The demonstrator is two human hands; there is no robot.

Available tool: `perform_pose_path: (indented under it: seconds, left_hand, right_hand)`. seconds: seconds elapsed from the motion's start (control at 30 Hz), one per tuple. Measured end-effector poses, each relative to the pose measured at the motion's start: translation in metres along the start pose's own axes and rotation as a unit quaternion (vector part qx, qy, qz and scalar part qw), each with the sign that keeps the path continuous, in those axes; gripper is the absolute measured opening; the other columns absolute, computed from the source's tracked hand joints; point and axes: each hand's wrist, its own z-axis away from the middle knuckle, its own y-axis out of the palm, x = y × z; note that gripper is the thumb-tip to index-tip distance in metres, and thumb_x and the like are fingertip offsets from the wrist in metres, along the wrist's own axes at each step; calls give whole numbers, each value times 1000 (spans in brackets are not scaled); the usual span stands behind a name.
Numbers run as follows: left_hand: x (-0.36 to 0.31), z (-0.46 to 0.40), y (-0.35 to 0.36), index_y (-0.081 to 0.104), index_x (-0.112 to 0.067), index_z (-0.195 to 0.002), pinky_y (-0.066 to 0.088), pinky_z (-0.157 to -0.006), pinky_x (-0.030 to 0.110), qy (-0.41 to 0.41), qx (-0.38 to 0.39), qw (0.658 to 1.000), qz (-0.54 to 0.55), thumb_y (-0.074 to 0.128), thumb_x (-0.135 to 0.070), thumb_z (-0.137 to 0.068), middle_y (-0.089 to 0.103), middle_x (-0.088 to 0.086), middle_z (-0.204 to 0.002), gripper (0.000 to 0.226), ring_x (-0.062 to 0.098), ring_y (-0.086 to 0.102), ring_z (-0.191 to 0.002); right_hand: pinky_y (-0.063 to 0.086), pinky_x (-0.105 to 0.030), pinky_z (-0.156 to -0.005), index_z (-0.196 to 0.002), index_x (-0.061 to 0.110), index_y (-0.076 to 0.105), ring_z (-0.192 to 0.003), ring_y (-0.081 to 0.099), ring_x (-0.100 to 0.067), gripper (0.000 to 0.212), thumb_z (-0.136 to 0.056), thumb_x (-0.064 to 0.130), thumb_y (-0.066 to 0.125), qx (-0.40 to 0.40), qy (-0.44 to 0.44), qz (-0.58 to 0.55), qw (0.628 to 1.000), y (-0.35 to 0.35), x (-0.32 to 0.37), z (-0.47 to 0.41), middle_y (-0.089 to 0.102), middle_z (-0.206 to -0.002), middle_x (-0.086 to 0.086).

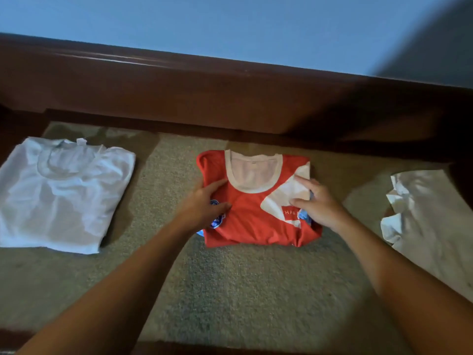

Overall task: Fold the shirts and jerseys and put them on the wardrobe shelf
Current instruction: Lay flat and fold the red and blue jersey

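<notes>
Shelf [230,290] lined with coarse grey-beige carpet-like material carries three folded garments. I see the red jersey [253,221], a soft rectangle with a pale collar and white panel, at centre. My left hand [202,208] rests on its left part, fingers loosely spread; my right hand [317,203] pinches its right edge. A folded white shirt [61,196] lies well left; a pale crumpled garment [430,221] lies right.
</notes>
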Motion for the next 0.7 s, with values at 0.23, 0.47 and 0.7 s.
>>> perform_pose_path:
  seconds: [0.23,0.47,0.7]
  left_hand:
    - [-2,-6,-14,55,-29,-143,54,-99,36,-20,-20,964,263,87,-22,-75,61,3,-135,76,13,66,-111]
    - [15,0,-8,35,-38,-152,39,-114,46,-30,41,996,68,85,-56,-58,29,-1,-159,109,21,42,-138]
    - [10,28,2,55,-47,-138,40,-113,47,-41,-33,998,22,81,-48,-76,18,-3,-163,67,23,35,-143]
  right_hand:
    - [50,-48,-107,-157,41,28,-138,47,-23,101,-78,13,86,55,24,-67,996,-13,-1,4,40,-155,7]
    - [32,-18,-101,-162,23,19,-151,18,-9,111,-76,14,88,76,0,24,997,-7,-14,11,7,-167,16]
    - [40,-37,-114,-149,59,32,-146,26,-7,105,-61,52,89,63,-20,93,993,6,-26,17,-3,-166,25]
